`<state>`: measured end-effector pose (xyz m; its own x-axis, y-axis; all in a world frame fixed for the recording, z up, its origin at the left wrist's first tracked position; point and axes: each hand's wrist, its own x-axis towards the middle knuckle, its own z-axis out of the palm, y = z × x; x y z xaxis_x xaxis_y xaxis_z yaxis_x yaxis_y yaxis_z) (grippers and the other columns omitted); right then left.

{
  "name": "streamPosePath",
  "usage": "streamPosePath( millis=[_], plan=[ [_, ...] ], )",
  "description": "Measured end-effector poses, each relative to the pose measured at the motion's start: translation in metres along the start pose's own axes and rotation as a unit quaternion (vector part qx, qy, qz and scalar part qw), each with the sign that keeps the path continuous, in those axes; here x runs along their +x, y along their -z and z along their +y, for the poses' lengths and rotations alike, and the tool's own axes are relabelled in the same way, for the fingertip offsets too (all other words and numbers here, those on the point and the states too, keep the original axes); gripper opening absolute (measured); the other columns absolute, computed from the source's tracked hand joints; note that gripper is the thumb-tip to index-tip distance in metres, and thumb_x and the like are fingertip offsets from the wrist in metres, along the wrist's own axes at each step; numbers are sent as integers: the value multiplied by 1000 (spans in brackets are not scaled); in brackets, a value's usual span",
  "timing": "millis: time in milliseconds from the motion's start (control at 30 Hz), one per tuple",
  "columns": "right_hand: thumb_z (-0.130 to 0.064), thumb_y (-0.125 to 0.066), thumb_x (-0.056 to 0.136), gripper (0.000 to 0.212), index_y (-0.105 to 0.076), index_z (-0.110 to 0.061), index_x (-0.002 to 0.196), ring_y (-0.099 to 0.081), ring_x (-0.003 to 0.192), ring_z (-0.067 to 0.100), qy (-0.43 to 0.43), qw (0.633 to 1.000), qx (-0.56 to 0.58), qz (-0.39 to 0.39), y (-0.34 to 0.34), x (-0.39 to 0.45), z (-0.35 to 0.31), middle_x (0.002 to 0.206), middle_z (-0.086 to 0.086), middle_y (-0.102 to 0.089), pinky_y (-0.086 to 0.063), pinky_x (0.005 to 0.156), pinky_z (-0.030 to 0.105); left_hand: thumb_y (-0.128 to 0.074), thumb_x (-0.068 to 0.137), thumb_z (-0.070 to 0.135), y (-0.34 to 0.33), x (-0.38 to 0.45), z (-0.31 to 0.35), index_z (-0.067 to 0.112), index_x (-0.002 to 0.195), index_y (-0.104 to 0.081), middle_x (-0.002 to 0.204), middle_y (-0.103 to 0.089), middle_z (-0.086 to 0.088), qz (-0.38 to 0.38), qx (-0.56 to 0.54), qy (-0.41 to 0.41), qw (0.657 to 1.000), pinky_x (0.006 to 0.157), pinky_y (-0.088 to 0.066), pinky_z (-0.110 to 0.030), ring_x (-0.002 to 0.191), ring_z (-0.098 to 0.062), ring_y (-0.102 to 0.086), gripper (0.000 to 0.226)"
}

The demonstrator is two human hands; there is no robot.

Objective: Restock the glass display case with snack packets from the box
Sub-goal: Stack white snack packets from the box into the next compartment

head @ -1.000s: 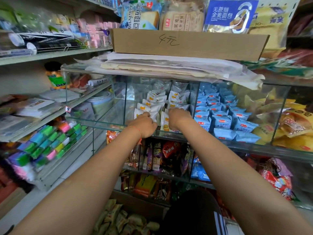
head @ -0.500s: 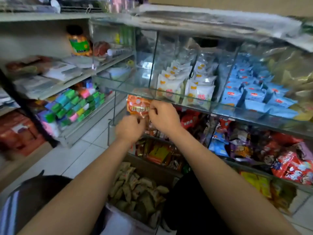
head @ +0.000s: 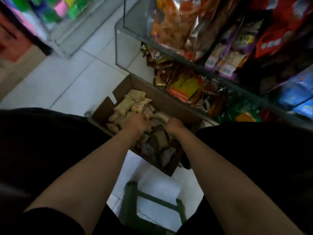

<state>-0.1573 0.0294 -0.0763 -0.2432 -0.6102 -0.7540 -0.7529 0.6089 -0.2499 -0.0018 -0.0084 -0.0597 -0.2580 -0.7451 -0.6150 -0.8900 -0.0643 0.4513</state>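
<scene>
An open cardboard box (head: 171,103) stands on the floor between my knees, filled with several cream and tan snack packets (head: 130,103). Both my hands are down inside it. My left hand (head: 135,122) lies on the packets at the middle, its fingers buried among them. My right hand (head: 174,125) is just to its right, knuckles up, fingertips hidden in the pile. Whether either hand grips a packet is hidden. The lower tiers of the glass display case (head: 118,31) rise behind the box, holding bright snack bags.
Glass shelves of colourful packets (head: 228,53) fill the upper right, close behind the box. A green stool frame (head: 152,199) is under me. White floor tiles (head: 67,78) lie to the left, and another shelf unit (head: 55,12) stands at the top left.
My hands left the case's white packets, passed down in front of the lower shelf and dropped into the box. The view swung from the case down to the floor.
</scene>
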Motion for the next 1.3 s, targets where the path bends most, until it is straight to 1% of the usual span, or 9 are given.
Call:
streamPosePath(
  millis=[100,200,367,567,700,800,1000,1133,1300],
  plan=[
    [-19,-45,100,47,-37,-3,144,-43,131,31,-32,995,-39,-81,-36,28,23,145,16,-42,-39,95,28,-42,100,33,-24,23,-16,0,117,-59,122,-59,-20,-37,-9,16,999,94,-41,-38,111,-35,-53,41],
    [-16,-50,97,47,-42,0,140,-44,130,31,-53,983,-96,-150,-74,46,39,143,17,-44,-41,67,3,-35,103,35,-42,36,-29,5,133,-52,140,-48,-20,-94,16,43,995,105,-35,-37,127,-34,-45,46],
    [-41,-47,96,61,-31,-16,150,-11,144,42,-94,942,-279,-164,-122,66,51,158,18,-15,-14,115,51,-42,101,29,-56,45,-41,1,121,-60,132,-55,-23,-128,-8,69,989,98,-39,-36,121,-36,-50,39],
    [-27,-50,97,37,-53,-18,132,-30,138,34,-51,954,-268,-121,-112,62,44,144,10,-43,-20,112,46,-48,95,26,-57,46,-44,-2,110,-65,118,-62,-25,-131,-111,117,978,96,-48,-45,110,-40,-57,37],
    [-17,-55,93,35,-56,-3,125,-53,121,31,-6,974,-209,-84,-80,59,23,131,16,-55,-45,93,35,-48,90,21,-60,51,-52,3,82,-59,97,-62,-32,-109,-209,143,961,86,-52,-54,93,-44,-62,22],
    [-14,-52,93,28,-63,-4,117,-58,111,30,34,992,-110,-55,-42,62,-1,121,16,-61,-46,86,31,-51,93,18,-43,39,-41,12,77,-58,78,-59,-14,-66,-318,172,930,69,-51,-37,75,-27,-58,19],
    [-1,-56,91,30,-69,-13,115,-60,102,17,107,956,272,-7,-6,50,-35,116,4,-65,-49,92,32,-65,87,49,-19,34,-44,16,116,-64,105,-69,-8,-116,-510,222,823,74,-57,-33,92,-22,-67,44],
    [4,-59,86,39,-53,-14,121,-61,98,21,51,897,438,-34,-31,42,-42,121,10,-59,-54,89,36,-69,90,20,-6,35,-51,5,139,-46,126,-61,-13,-40,-593,240,767,84,-57,-33,92,-21,-65,56],
    [-7,-49,96,43,-47,-9,139,-50,120,28,111,979,81,-153,-115,39,-26,140,12,-48,-44,98,29,-80,74,-1,4,37,-67,3,143,-34,143,-46,-14,122,-473,201,849,107,-41,-37,131,-28,-46,83]
  ],
)
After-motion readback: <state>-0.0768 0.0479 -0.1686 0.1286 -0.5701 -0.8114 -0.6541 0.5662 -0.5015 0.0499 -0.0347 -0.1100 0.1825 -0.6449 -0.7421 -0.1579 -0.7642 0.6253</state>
